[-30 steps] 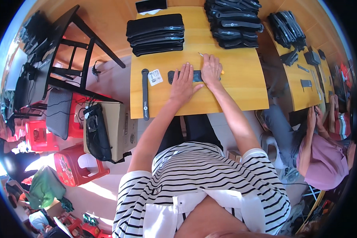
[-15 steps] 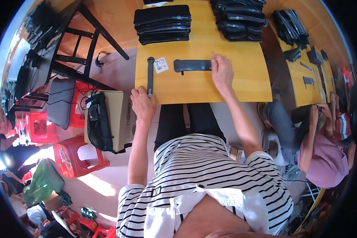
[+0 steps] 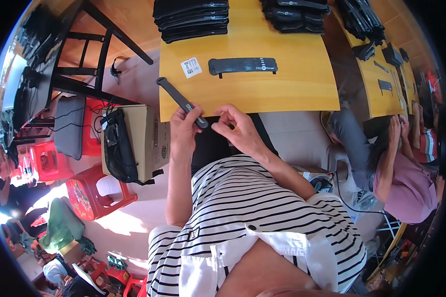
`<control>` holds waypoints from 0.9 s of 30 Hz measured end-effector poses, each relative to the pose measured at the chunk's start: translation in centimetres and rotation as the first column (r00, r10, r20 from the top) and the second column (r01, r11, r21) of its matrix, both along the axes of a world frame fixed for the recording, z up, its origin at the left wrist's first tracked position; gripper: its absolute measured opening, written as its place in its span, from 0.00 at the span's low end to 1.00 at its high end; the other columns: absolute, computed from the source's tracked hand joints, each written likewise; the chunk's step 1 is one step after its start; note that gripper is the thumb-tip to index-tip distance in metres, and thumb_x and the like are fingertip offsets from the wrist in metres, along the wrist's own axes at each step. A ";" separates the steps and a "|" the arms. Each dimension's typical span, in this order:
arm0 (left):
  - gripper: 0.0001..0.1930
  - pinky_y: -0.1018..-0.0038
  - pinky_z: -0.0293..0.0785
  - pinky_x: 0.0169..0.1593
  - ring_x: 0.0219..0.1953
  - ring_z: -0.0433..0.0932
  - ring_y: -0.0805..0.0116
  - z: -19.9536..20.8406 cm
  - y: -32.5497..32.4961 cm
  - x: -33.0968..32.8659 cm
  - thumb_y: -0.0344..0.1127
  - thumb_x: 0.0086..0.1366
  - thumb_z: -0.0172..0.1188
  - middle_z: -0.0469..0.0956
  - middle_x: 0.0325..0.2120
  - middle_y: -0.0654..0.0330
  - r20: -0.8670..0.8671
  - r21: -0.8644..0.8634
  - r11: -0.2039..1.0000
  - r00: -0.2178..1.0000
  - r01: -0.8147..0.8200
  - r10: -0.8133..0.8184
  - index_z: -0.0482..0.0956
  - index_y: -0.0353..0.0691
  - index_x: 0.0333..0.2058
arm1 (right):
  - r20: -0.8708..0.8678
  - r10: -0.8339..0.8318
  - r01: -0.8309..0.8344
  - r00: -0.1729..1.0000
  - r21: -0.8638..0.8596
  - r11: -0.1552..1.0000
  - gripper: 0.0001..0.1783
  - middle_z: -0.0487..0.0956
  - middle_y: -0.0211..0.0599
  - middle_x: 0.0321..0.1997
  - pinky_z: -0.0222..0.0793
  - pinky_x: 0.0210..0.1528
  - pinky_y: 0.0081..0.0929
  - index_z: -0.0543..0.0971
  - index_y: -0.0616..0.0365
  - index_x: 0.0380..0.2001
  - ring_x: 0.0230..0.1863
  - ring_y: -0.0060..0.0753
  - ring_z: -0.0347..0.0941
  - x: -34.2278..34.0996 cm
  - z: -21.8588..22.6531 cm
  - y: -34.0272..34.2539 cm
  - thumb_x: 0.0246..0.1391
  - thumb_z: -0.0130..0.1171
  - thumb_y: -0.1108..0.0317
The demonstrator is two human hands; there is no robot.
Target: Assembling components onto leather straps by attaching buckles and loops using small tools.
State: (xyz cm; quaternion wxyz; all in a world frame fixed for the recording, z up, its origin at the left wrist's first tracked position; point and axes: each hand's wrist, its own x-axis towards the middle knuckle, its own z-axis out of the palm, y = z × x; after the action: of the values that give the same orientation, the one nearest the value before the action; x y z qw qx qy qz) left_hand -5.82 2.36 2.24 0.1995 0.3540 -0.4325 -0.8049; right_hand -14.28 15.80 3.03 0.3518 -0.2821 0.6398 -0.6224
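A narrow dark grey strap (image 3: 176,94) with rounded ends is pinched near its lower end by my left hand (image 3: 184,129), just over the table's front edge. Its far end points up and left over the tabletop. Close by on the right, my right hand (image 3: 242,132) is off the table with bent fingers apart and nothing visible in them. A wider, shiny dark band (image 3: 243,65) with pale printing lies flat on the table, two short black tabs showing at its lower edge. Left of it rests a small white printed label (image 3: 191,68).
Stacks of folded black goods stand at the back left (image 3: 192,21) and back right (image 3: 296,17) of the yellow table (image 3: 282,94). A cardboard box (image 3: 148,138) with a black bag stands left, near red stools (image 3: 91,193). Another person (image 3: 406,183) sits at the right-hand table.
My left hand has lifted the narrow strap's near end, tilting it. My right hand has left the wide band and come back beside the left. The view has shifted slightly.
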 end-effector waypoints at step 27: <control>0.12 0.78 0.79 0.37 0.34 0.79 0.66 2.8 1.9 -0.2 0.32 0.62 0.52 0.77 0.32 0.53 -0.342 0.228 0.967 0.939 0.118 -0.034 0.71 0.30 0.41 | -0.080 0.102 -0.097 0.992 0.067 0.993 0.21 0.63 0.26 0.17 0.57 0.24 0.15 0.66 0.57 0.54 0.20 0.16 0.59 -0.1 6.2 2.4 0.56 0.39 0.74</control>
State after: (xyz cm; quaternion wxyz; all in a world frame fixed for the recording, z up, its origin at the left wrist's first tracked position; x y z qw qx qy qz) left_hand -6.03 4.26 5.00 0.1937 0.2167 -0.3030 -0.9076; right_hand -14.35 18.20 9.22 0.3643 -0.3282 0.6581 -0.5714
